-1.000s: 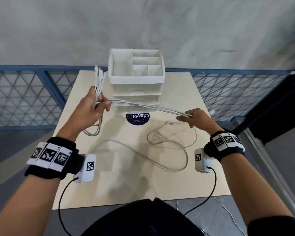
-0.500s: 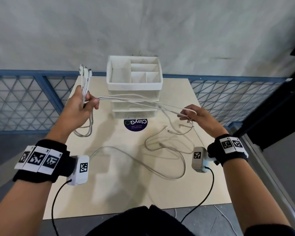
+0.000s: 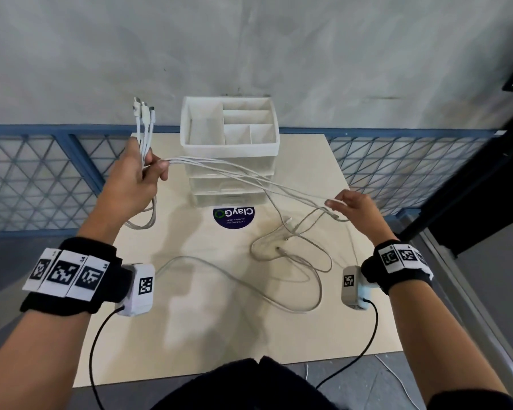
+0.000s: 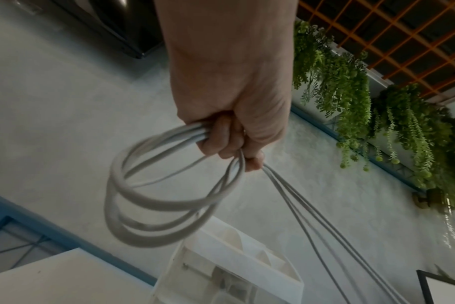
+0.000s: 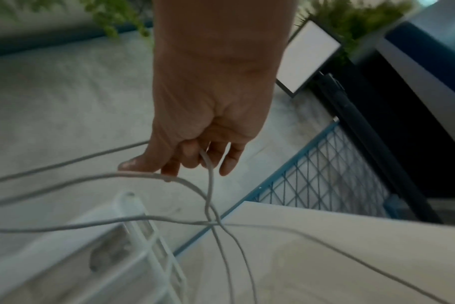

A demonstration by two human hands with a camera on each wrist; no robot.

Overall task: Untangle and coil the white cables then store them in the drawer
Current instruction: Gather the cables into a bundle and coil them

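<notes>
The left hand (image 3: 134,179) was raised over the far left of the table (image 3: 208,335), fingers clenched round a bundle of white cables (image 3: 234,176). Their plug ends (image 3: 143,109) stood up above the fist, and a few coiled loops (image 4: 153,197) hung below it. From the fist several thin strands fanned out rightward, sagging in front of the white drawer unit (image 3: 230,161) toward the right hand (image 3: 357,211). That hand hovered over the right side of the table; the blurred wrist view suggested its thumb and fingers pinched one or two strands, with the other fingers loose. More slack cable lay in wide, crossing loops on the near middle and right of the table. The drawers looked closed.
</notes>
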